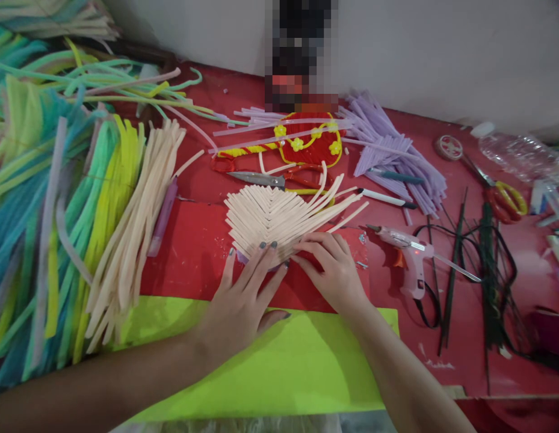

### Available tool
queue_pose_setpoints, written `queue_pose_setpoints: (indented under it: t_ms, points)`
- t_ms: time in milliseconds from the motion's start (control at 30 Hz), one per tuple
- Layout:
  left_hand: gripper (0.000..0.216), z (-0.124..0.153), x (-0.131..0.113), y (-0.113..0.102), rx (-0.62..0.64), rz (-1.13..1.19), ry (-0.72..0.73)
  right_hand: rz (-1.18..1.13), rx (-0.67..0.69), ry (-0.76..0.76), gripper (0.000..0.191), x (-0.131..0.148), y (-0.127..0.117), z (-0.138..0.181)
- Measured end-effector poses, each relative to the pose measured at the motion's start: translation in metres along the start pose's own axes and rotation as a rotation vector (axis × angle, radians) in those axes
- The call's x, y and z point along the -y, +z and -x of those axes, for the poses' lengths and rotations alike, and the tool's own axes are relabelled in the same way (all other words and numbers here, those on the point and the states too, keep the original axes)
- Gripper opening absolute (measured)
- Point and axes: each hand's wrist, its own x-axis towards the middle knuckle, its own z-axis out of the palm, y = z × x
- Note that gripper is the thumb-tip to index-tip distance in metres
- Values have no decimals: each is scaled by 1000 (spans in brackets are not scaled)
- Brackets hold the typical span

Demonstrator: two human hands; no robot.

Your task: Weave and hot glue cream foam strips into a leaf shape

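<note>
A heart-shaped piece made of cream foam strips (pixel 270 216) lies on the red table, its strips meeting in a V pattern, with loose ends sticking out to the right. My left hand (pixel 243 294) lies flat with fingers spread, its fingertips pressing the lower edge of the piece. My right hand (pixel 331 267) rests beside it with the fingers bent down onto the piece's lower right edge, pressing the strips.
A lime green sheet (pixel 283 367) lies under my wrists. Bundles of coloured strips (pixel 58 198) fill the left. Scissors (pixel 261 178), a red decorated piece (pixel 313 144), lilac strips (pixel 392 150), a pink glue gun (pixel 408 249), dark wires (pixel 487 270), yellow-handled scissors (pixel 505 198) and a plastic bottle (pixel 518 153) lie around.
</note>
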Motion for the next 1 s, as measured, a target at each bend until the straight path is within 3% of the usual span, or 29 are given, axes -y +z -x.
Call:
queue_pose_setpoints:
  t_ms: [1000]
  points:
    - [62, 3, -4, 1, -20, 13, -5, -16, -6, 12, 10, 0, 0, -1]
